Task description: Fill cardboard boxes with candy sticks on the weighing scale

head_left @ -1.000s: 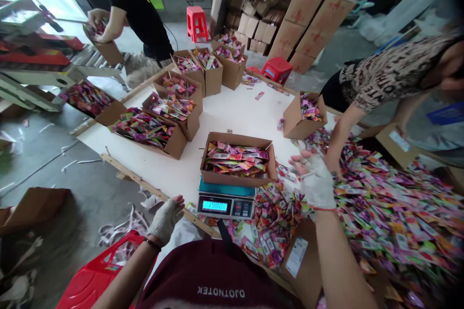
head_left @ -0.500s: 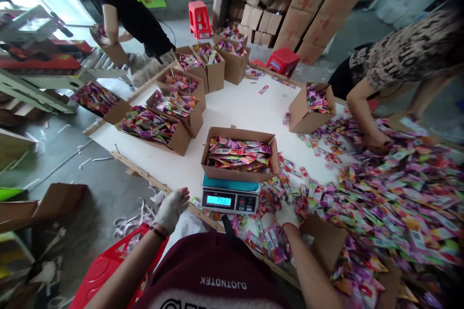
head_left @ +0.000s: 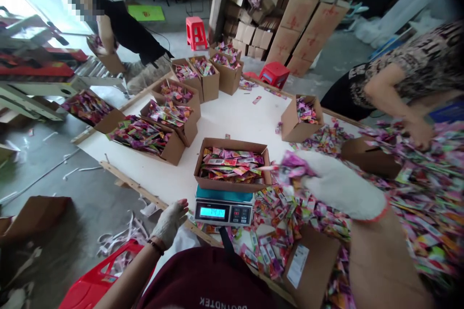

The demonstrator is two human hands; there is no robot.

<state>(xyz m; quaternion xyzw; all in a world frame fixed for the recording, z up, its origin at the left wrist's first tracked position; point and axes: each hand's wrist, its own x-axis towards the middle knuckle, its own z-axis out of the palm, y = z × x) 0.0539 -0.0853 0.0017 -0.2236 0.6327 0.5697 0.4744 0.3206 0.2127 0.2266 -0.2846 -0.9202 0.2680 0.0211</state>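
A cardboard box (head_left: 232, 184) full of slim, colourful snack packets (head_left: 232, 163) sits on a digital scale (head_left: 224, 211) with a lit display. My right hand (head_left: 337, 186), in a white glove, is raised over the packet pile just right of this box. It is closed on a small bunch of packets (head_left: 292, 166), blurred by motion; one pokes out toward the box rim. My left hand (head_left: 171, 219), gloved with bare fingertips, hovers by the table's front edge left of the scale. Its fingers are stretched out and it holds nothing.
Loose packets (head_left: 427, 193) cover the table's right side, where a co-worker's hand (head_left: 420, 133) works beside a tilted carton (head_left: 369, 157). Filled boxes (head_left: 174, 147) line the left and back. An open carton flap (head_left: 311, 260) lies front right; a red stool (head_left: 97, 280) stands front left.
My right hand has risen from the packets beside the scale, bringing a bunch up to the box's right side. The co-worker's hand has shifted, and a tilted carton now shows by it.
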